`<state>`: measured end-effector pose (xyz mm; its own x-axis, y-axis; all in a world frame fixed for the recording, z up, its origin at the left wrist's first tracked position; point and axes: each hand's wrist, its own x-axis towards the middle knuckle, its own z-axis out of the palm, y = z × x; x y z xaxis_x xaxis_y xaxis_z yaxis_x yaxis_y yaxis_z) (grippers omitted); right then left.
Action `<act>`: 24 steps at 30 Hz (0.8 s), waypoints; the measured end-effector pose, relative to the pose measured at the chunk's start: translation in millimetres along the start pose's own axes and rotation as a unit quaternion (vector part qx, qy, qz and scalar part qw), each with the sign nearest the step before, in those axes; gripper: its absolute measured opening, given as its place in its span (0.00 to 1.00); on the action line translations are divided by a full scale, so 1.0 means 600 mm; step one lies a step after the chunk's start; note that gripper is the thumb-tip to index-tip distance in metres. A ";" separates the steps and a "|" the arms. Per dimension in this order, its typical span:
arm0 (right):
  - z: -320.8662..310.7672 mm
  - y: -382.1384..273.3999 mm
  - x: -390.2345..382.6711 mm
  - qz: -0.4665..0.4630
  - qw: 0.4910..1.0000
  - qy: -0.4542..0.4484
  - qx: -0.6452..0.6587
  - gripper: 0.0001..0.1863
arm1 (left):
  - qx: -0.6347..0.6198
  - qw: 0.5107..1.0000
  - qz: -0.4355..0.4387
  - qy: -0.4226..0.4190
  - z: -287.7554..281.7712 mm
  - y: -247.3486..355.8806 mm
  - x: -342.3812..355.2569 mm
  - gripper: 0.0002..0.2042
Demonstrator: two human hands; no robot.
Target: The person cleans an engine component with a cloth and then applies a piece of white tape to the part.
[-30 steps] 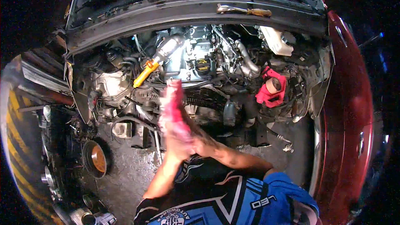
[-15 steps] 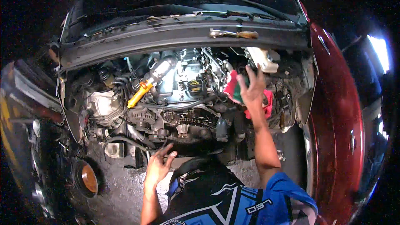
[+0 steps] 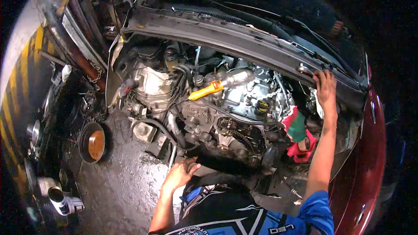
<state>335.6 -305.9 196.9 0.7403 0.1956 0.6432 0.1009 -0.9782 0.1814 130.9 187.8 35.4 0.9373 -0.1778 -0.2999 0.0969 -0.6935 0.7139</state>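
Note:
My right hand point(image 3: 325, 88) reaches to the panel point(image 3: 209, 39) below the windshield. Its fingers are curled over the handle of a ratchet wrench, whose metal head point(image 3: 302, 68) pokes out to the left. Most of that handle is hidden by the hand. Lower down, my left hand point(image 3: 180, 175) lies at the front edge of the engine bay, fingers apart and holding nothing. Between the hands is the engine, with its timing chain point(image 3: 244, 137) exposed. A yellow-handled work light point(image 3: 207, 91) lies across the engine, its lit end toward the cover.
A red and green cloth point(image 3: 296, 124) lies beside a red plastic piece point(image 3: 302, 149) on the bay's right side. On the wet floor at left stands a round pan point(image 3: 91, 161) with brown liquid. Cans point(image 3: 65, 202) stand at lower left; a red car panel point(image 3: 370, 148) borders the right.
My right hand has moved up from above the cloth to the ratchet wrench and closed on it. The view has turned left, showing more floor. My left hand stays at the front edge.

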 end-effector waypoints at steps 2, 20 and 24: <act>0.012 -0.001 0.001 -0.007 1.000 0.004 -0.025 0.07 | 0.006 1.000 -0.018 -0.002 -0.001 -0.012 -0.002 0.25; -0.145 -0.125 -0.341 0.436 0.761 0.398 0.268 0.18 | 0.058 0.996 0.051 -0.037 0.012 0.030 0.101 0.21; -0.142 -0.150 -0.471 0.497 0.671 0.402 0.376 0.16 | 0.015 0.992 0.112 -0.052 0.030 0.101 0.134 0.20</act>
<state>60.8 -267.1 62.0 0.1239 -0.9004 0.4171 0.3544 -0.3524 -0.8661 206.2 119.2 43.2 0.8941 -0.4000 -0.2013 -0.1214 -0.6491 0.7509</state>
